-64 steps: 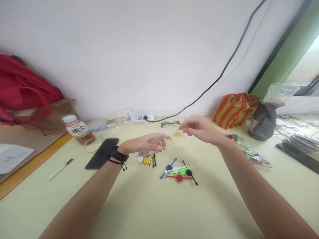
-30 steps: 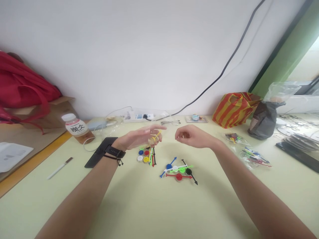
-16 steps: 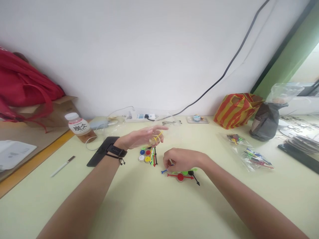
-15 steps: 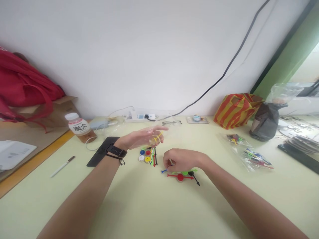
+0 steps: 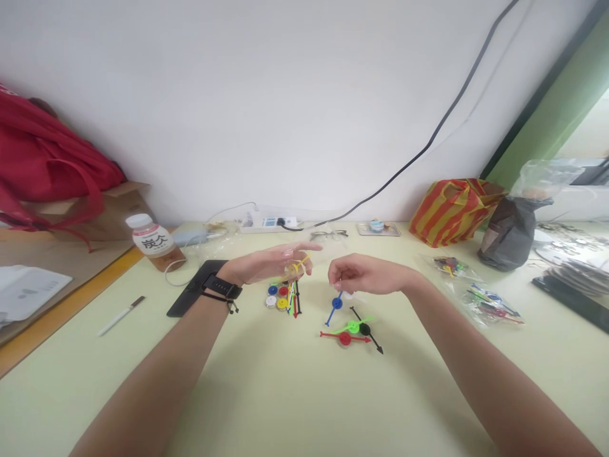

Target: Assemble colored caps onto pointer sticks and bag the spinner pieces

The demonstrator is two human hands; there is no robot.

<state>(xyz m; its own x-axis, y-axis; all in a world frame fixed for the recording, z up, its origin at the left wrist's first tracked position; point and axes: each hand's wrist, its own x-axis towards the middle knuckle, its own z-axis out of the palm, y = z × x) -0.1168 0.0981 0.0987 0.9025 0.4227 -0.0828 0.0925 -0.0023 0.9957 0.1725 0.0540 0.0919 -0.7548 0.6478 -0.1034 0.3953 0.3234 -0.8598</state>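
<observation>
My left hand (image 5: 271,263), with a black watch at the wrist, hovers above the table and pinches a small yellow arrow piece (image 5: 298,264) in a clear bag. My right hand (image 5: 361,277) is closed on the top of a blue arrow spinner (image 5: 335,306), which hangs from its fingers just above the table. Under my left hand lies a small heap of coloured discs and arrows (image 5: 284,299). Below my right hand lie a green spinner (image 5: 353,327), a red spinner (image 5: 344,338) and a black spinner (image 5: 366,331).
A black phone (image 5: 190,298), a drink bottle (image 5: 155,243) and a white pen (image 5: 120,315) sit at the left. A power strip (image 5: 269,223) and glasses (image 5: 330,234) lie by the wall. Clear bags of parts (image 5: 485,298) and a striped bag (image 5: 451,209) are at the right.
My right hand dropped to the spinners on the table, took hold of the blue one and lifted it up toward my left hand, which has stayed in place.
</observation>
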